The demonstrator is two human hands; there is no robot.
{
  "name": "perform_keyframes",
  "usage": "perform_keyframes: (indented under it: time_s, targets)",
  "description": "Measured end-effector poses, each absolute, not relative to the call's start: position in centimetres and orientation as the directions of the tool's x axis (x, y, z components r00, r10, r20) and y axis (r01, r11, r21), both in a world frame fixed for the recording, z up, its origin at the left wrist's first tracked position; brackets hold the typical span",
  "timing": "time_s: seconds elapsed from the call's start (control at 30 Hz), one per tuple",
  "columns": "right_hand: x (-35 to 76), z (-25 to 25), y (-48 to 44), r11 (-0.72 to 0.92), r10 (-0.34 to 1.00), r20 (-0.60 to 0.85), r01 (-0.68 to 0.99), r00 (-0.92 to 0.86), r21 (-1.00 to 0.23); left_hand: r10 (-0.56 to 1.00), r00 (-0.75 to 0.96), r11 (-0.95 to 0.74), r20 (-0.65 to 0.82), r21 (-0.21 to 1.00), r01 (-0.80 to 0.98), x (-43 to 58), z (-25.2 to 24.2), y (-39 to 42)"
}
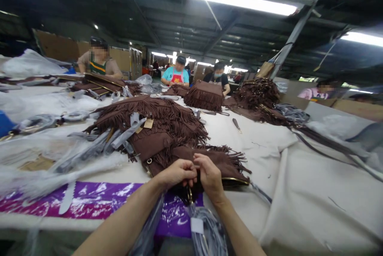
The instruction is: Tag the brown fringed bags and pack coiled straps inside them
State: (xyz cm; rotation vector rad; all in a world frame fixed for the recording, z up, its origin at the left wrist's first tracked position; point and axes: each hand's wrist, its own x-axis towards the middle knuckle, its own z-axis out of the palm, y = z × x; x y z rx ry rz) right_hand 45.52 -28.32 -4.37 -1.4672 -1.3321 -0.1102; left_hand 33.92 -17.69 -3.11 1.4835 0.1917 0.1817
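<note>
Both my hands are together at the near edge of a brown fringed suede bag (223,159) lying on the white-covered table (302,192). My left hand (177,173) is closed, pinching the bag's near edge by a gold ring (189,195). My right hand (210,176) is also closed on that same edge, its fingertips touching those of the left. A wrapped strap bundle with a white tag (200,226) hangs below my hands.
A pile of brown fringed bags (155,122) with a paper tag lies behind. More bag stacks (205,95) sit farther back. Grey plastic-wrapped straps (89,146) lie left, purple foil (89,198) at the near edge. Several people work across the table.
</note>
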Motion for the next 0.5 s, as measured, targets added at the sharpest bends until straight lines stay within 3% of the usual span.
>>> perform_keyframes:
  time_s: [0.13, 0.33, 0.5]
  targets:
    - [45.3, -3.1, -31.8, 0.163, 0.632, 0.625, 0.71, 0.457, -0.685, 0.227, 0.973, 0.051, -0.035, 0.998, 0.024, 33.9, -3.0, -17.8]
    - [42.3, -2.1, -36.7, -0.098, 0.885, 0.279, 0.737, 0.371, -0.669, 0.237, 0.969, 0.064, -0.064, 0.997, 0.05, 33.8, -2.6, -18.0]
    - [40.8, -3.8, -35.7, -0.04, 0.905, 0.296, 0.752, 0.307, -0.658, 0.267, 0.962, 0.132, -0.056, 0.991, 0.021, 33.7, -2.6, -18.0]
